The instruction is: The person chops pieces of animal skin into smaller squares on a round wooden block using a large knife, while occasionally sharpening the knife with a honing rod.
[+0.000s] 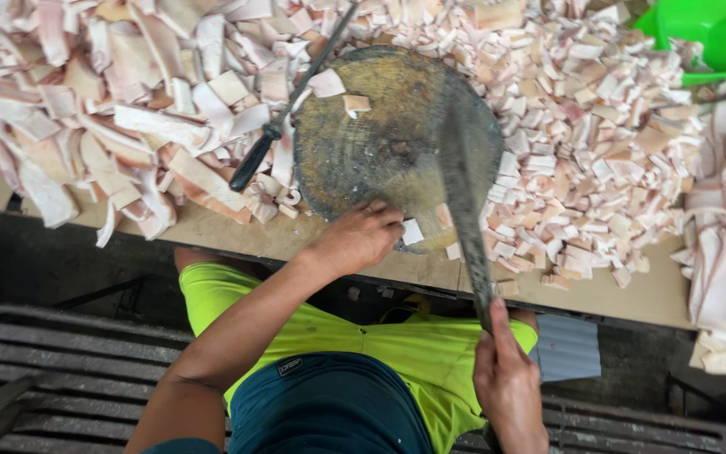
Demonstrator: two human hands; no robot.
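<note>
At frame centre, round chopping block (380, 134), nearly bare. Left hand (361, 237) rests loose on near edge, gripping nothing. Right hand (510, 382) clenched round cleaver (464, 181). Small cut pieces (598, 143) heaped right; uncut strips (119, 118) upper left, much remaining.

A round wooden chopping block (380, 134), dark, stained and worn, lies flat on the table edge, with a few small pale pieces on its top. The left hand (359, 238) rests its fingers on the block's near rim. A long cleaver (464, 185) with a dull grey blade lies across the right part of the block, its tip pointing away and its handle end coming back over the table edge. The right hand (507, 382) grips that handle.
</note>
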